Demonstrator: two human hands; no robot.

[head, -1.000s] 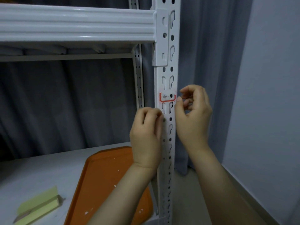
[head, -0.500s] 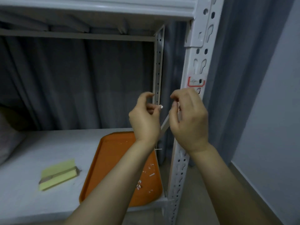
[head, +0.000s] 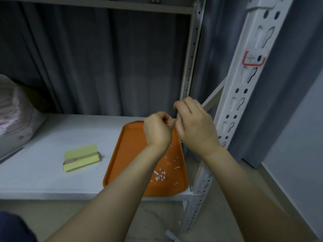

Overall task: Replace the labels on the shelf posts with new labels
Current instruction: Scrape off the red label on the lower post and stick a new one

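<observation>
grey curtain [head: 104, 58] behind white shelf [head: 43, 180], orange tray [head: 132, 154] beside yellow pad [head: 82, 157]

Front shelf post [head: 244, 102] white w/ repeating keyhole slots & paired round holes. Label [head: 253, 58] on it white, red outline at sides & bottom, faint dark scribble. Rear post [head: 190, 58] cream, row of holes. Tray [head: 122, 154] orange, speckled w/ white & pinkish scraps [head: 160, 177]. Pad [head: 82, 157] left of tray pale yellow-green. Shelf board [head: 43, 172] white. Curtain [head: 104, 58] grey-blue, vertical folds. Wall [head: 297, 154] at right pale blue-grey. Bag [head: 14, 109] far left whitish, pink stripes. Tiny white bit [head: 168, 121] pinched in left hand [head: 157, 130].
</observation>
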